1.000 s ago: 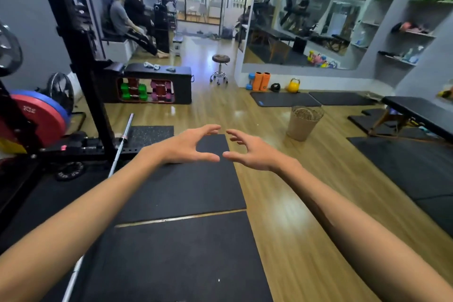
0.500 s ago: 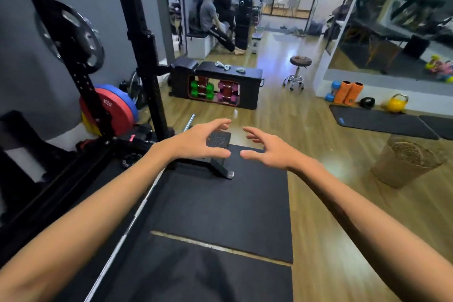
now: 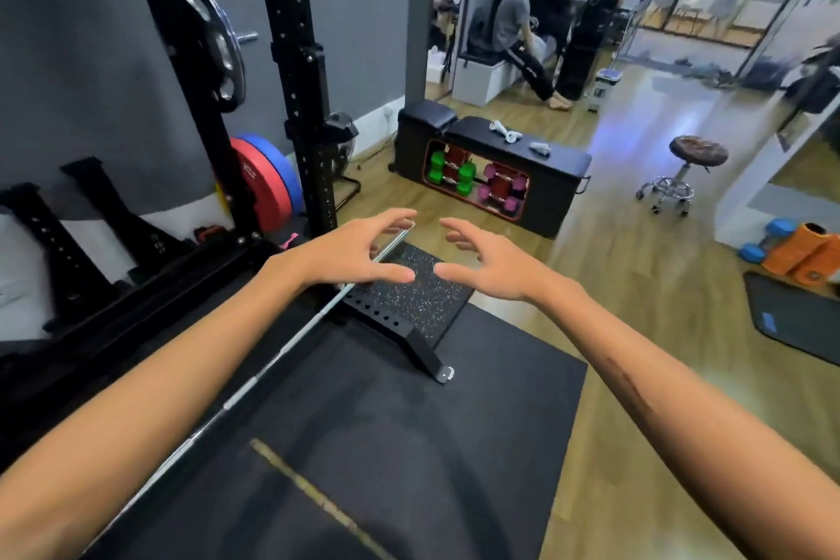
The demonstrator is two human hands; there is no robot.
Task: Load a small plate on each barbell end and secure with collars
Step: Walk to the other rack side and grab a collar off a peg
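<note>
A silver barbell (image 3: pixel 272 359) lies on the black floor mat, running from lower left up toward the rack foot. My left hand (image 3: pixel 350 255) hovers above its far end, fingers spread and empty. My right hand (image 3: pixel 486 264) is held out beside it, also spread and holding nothing. Red and blue bumper plates (image 3: pixel 263 186) lean at the base of the rack. A black metal plate (image 3: pixel 213 45) hangs on a rack peg at upper left. No collars are visible.
The black power rack (image 3: pixel 295 73) stands to the left, with its foot (image 3: pixel 400 332) reaching across the mat. A low bench holding dumbbells (image 3: pixel 482 177) sits ahead, a stool (image 3: pixel 682 173) to the right. Two people sit in the background.
The view has swung left and moved closer to the rack. Both hands stay raised, spread and empty, now over the barbell's far end.
</note>
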